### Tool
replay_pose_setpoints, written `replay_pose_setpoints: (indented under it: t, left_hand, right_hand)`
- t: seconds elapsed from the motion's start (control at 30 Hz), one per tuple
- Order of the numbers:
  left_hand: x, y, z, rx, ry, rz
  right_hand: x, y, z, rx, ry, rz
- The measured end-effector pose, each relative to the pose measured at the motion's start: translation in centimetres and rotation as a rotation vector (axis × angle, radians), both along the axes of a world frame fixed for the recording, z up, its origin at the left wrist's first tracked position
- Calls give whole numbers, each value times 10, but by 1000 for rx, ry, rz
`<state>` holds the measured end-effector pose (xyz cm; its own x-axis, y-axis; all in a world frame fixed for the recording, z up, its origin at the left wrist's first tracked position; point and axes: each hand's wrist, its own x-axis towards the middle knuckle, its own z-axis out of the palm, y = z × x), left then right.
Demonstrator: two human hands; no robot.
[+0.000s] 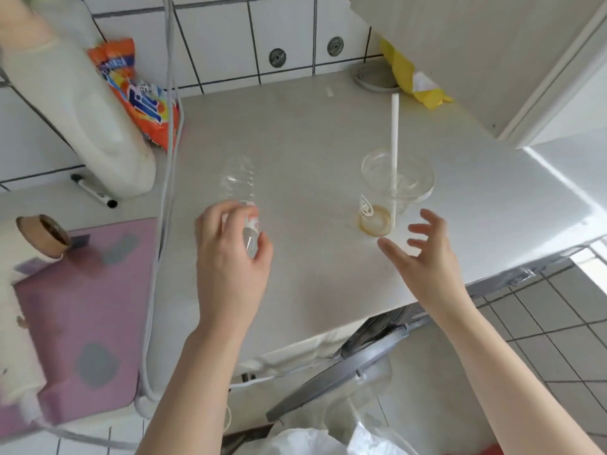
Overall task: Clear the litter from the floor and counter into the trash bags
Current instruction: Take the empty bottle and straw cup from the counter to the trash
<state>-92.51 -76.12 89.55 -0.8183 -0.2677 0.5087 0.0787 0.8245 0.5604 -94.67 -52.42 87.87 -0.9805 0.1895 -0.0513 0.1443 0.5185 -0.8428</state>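
A clear empty plastic bottle (239,182) stands on the white counter (295,133). My left hand (230,257) curls around its lower part, fingers and thumb on either side. To the right stands a clear plastic cup (394,185) with a white straw (394,133) and a brown residue at its bottom. My right hand (423,251) hovers just below and right of the cup, fingers spread, not touching it. A yellow wrapper (417,83) lies at the counter's back right, next to a round lid (371,78).
A white jug (82,103) and an orange detergent bag (138,93) stand at the back left, with a black marker (93,191) beside them. A pink mat (82,307) and tape roll (44,234) lie left. A white plastic bag (312,441) sits below the counter edge.
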Motion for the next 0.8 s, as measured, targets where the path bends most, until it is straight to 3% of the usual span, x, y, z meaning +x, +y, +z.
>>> replay_pose_setpoints:
  t: [0.17, 0.37, 0.6, 0.8]
  left_hand:
    - [-23, -16, -19, -58, -103, 95]
    - [-28, -15, -37, 45, -326, 135]
    - [-19, -14, -38, 162, -270, 62]
    - [-8, 8, -28, 260, -226, -79]
  right_hand:
    - [-32, -7, -7, -109, 8, -15]
    - [-48, -16, -6, -357, 51, 14]
    - [-53, -28, 4, -441, 118, -16]
    - [-20, -22, 2, -395, 113, -79]
